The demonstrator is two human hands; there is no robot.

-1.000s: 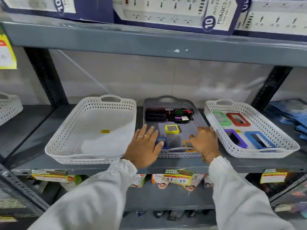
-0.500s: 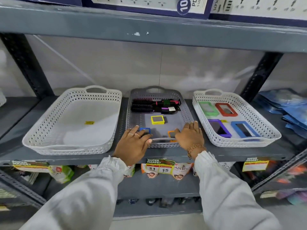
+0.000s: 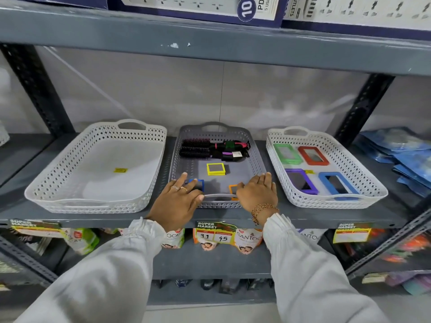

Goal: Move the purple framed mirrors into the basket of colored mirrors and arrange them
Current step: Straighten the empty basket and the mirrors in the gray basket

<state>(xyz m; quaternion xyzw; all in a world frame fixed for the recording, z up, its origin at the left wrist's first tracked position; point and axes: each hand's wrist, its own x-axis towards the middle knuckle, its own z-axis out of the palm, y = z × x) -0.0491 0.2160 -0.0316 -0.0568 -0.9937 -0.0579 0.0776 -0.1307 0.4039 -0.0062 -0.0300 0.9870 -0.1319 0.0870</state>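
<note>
A purple framed mirror [image 3: 302, 181] lies in the front left of the white basket [image 3: 312, 202] on the right of the shelf, beside green [image 3: 287, 153], red [image 3: 313, 155] and blue [image 3: 338, 185] framed mirrors. My left hand [image 3: 178, 201] lies palm down on the front left corner of the grey basket [image 3: 254, 157], fingers apart, over a small blue square mirror [image 3: 197, 184]. My right hand [image 3: 257, 193] rests flat on the grey basket's front right rim, next to a small orange mirror [image 3: 233, 189]. Neither hand holds a mirror.
The grey basket also holds a yellow square mirror [image 3: 216, 169] and dark hairbrushes [image 3: 210, 148]. A white basket [image 3: 77, 201] with a yellow sticker stands at the left. Blue packets [image 3: 405, 159] lie at the far right. A shelf beam [image 3: 210, 36] runs overhead.
Both hands have drawn back from inside the grey basket to its front rim. The view has pulled back and tilted slightly.
</note>
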